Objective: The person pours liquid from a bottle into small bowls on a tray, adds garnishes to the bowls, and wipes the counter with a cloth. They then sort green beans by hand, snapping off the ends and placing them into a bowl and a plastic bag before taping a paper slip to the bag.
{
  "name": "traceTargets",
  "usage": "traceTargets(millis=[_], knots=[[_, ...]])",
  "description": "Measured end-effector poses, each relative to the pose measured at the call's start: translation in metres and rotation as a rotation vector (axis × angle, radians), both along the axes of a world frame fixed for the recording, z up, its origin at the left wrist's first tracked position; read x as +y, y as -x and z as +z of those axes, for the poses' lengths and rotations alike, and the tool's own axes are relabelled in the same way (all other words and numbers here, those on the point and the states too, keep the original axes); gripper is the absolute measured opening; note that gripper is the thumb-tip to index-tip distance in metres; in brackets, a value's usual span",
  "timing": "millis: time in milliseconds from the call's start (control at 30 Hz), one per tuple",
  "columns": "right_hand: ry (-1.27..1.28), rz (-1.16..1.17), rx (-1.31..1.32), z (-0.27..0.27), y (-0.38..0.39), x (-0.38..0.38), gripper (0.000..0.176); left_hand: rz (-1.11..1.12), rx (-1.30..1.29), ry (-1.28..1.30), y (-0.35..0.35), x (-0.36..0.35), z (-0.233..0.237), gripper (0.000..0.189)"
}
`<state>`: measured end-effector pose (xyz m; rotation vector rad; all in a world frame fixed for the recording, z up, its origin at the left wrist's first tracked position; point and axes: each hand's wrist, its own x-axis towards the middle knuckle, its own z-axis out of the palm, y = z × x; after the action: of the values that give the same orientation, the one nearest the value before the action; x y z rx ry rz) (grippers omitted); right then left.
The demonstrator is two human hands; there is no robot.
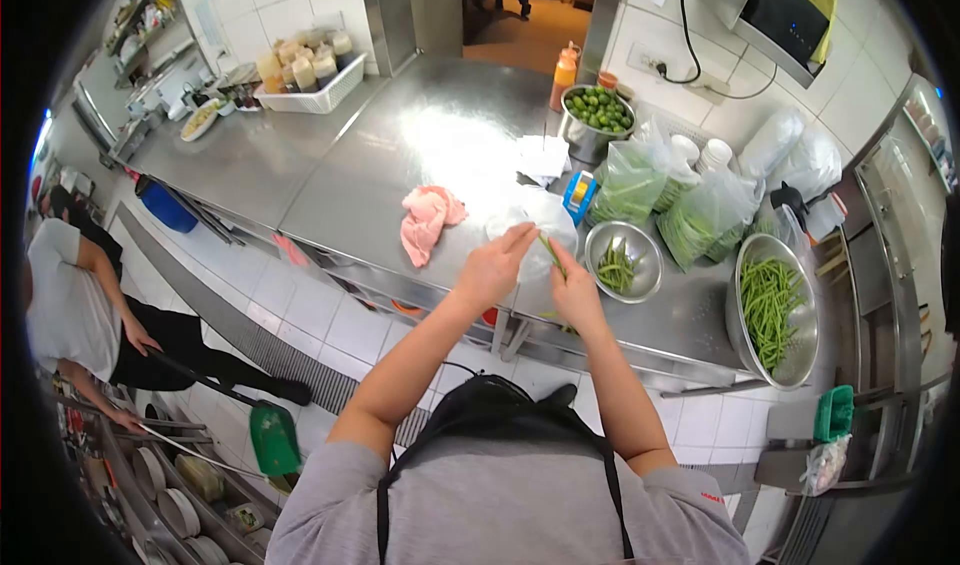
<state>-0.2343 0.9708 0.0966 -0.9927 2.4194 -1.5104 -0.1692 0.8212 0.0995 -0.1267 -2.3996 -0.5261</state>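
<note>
Over the front edge of the steel counter, my right hand [577, 292] grips a green bean [553, 254] that points up and to the left. My left hand [494, 267] meets the bean's upper end, with its fingers closed together there. Behind both hands lies a whitish plastic bag [547, 209]. Just right of my right hand is a small steel bowl [651, 270] with some green beans in it. Farther right stands a large steel colander [806, 340] holding many long green beans [768, 315].
A pink cloth [428, 227] lies left of my hands. Bags of green vegetables [628, 180], a bowl of limes [598, 111] and a sauce bottle [564, 77] line the back right. At left, a person [70, 295] holds a green dustpan [274, 440] over the floor.
</note>
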Motion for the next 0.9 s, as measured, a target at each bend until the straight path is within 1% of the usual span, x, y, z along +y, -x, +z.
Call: traceTargets(millis=[33,67,100,133,167,233,267,333,367,433,467,533,567,633,667,700,733,767,800,833,900], knots=[[0.018,0.007,0.009,0.004,0.004,-0.003,0.039,0.003,-0.016,0.020,-0.002,0.003,0.004,0.051],[-0.050,0.067,0.042,0.007,0.008,-0.004,0.038,-0.015,-0.159,0.054,-0.005,0.006,0.006,0.058],[-0.126,0.124,0.073,0.009,0.009,-0.003,0.036,-0.014,-0.156,0.059,-0.005,0.011,0.010,0.058],[-0.201,0.185,-0.104,0.020,0.015,-0.011,0.033,-0.037,-0.174,0.064,-0.007,0.018,0.013,0.059],[-0.206,0.184,-0.110,0.022,0.021,-0.015,0.033,-0.062,-0.195,0.064,-0.010,0.025,0.015,0.061],[0.323,0.163,-0.950,0.025,0.030,-0.023,0.023,-0.085,-0.215,0.013,-0.017,0.032,0.025,0.065],[0.313,0.156,-0.958,0.024,0.030,-0.032,0.023,-0.096,-0.202,0.008,-0.022,0.036,0.027,0.066],[0.892,0.082,-1.102,0.024,0.027,-0.056,0.024,-0.105,-0.190,-0.005,-0.029,0.044,0.030,0.067],[0.981,0.078,-1.137,0.021,0.032,-0.069,0.025,-0.094,-0.202,-0.018,-0.032,0.047,0.032,0.068],[1.025,0.057,-1.187,0.010,0.040,-0.091,0.025,-0.080,-0.219,-0.032,-0.035,0.050,0.035,0.068],[1.020,0.043,-1.198,0.004,0.045,-0.101,0.025,-0.039,-0.276,-0.061,-0.032,0.049,0.038,0.069],[0.910,-0.023,-1.187,-0.011,0.066,-0.123,0.026,0.044,-0.370,-0.117,-0.021,0.035,0.037,0.070],[0.827,-0.027,-1.155,-0.019,0.070,-0.127,0.026,0.087,-0.404,-0.141,-0.013,0.021,0.033,0.070],[0.570,0.097,-0.946,-0.009,0.059,-0.113,0.027,0.058,-0.169,-0.123,-0.010,-0.007,0.036,0.069],[0.411,0.252,-0.702,0.012,0.039,-0.095,0.030,0.099,-0.173,-0.085,-0.014,-0.016,0.042,0.068],[0.409,0.244,-0.700,0.038,0.016,-0.071,0.030,0.138,-0.178,-0.051,-0.020,-0.023,0.048,0.068],[0.261,0.294,-0.434,0.062,-0.004,-0.047,0.031,0.132,-0.177,-0.055,-0.024,-0.031,0.049,0.068],[0.111,0.337,-0.169,0.073,-0.012,-0.035,0.031,0.118,-0.152,0.060,-0.029,-0.037,0.048,0.066],[0.318,0.082,0.444,0.072,-0.015,-0.037,0.028,0.101,-0.130,0.173,-0.033,-0.035,0.047,0.064],[0.307,0.069,0.436,0.066,-0.015,-0.038,0.028,0.086,-0.138,0.166,-0.040,-0.025,0.054,0.064],[-0.020,-0.061,0.582,0.047,-0.001,-0.044,0.025,0.126,-0.441,-0.240,-0.053,-0.007,0.071,0.063]])
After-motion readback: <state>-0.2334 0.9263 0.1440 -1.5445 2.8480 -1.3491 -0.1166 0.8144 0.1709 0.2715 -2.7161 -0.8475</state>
